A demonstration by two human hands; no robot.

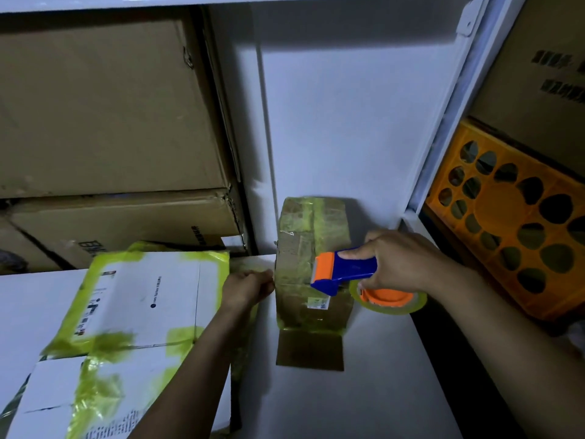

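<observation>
A small cardboard box (311,248), wrapped in yellowish clear tape, stands on the white bench (364,391) close to the white back wall, with an open brown flap (310,350) lying flat on the bench at its near side. The right hand (402,258) is at the box's right side, its fingers clamped round the blue handle of a blue-and-orange tape dispenser (345,270). The dispenser's orange head is pressed against the box's right face, and its tape roll (392,301) hangs just right of the box. The left hand (247,288) touches the box's left edge with its fingers curled together; whether they pinch anything cannot be told. Left of the box lies a white parcel (148,299) edged with yellow tape. Stacked brown cartons (101,106) stand behind and to the left of the box, and an orange plastic crate (512,223) sits well to its right.
</observation>
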